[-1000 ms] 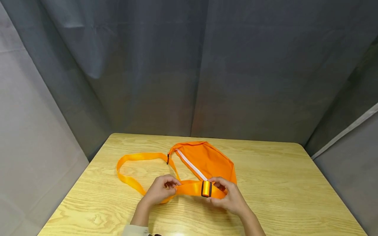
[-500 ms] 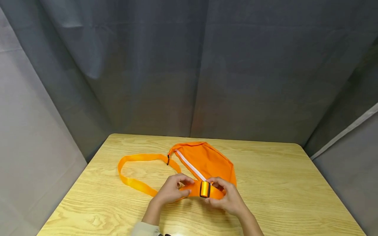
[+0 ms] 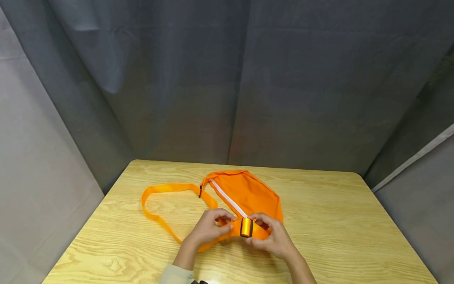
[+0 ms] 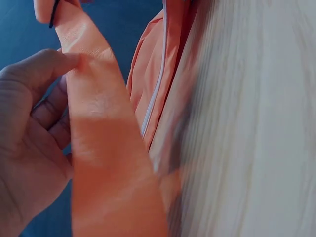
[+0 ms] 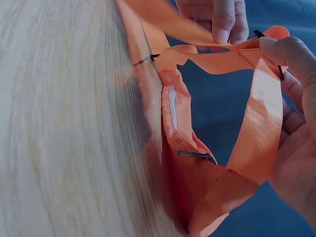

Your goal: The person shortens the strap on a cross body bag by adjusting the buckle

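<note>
An orange sling bag (image 3: pixel 253 193) with a white zip lies towards the far side of the wooden table. Its orange strap (image 3: pixel 170 187) loops out to the left, with a small black ring (image 3: pixel 200 191) near the bag's top corner. My left hand (image 3: pixel 207 229) pinches the strap just left of a black slide buckle (image 3: pixel 246 227); thumb in front, fingers behind the webbing (image 4: pixel 108 133) in the left wrist view. With thumb and fingertips my right hand (image 3: pixel 274 236) holds the buckle's right side. A dark zip pull (image 5: pixel 195 155) hangs by the bag's edge in the right wrist view.
The pale wooden table (image 3: pixel 337 221) extends to both sides of the bag. Dark grey curtain (image 3: pixel 301 86) hangs behind its far edge, and lighter grey cloth (image 3: pixel 39 157) covers the left side.
My left hand has slid right along the strap, closer to the buckle. The strap's near part has shifted and now sags lower. My right hand has stayed almost still on the buckle.
</note>
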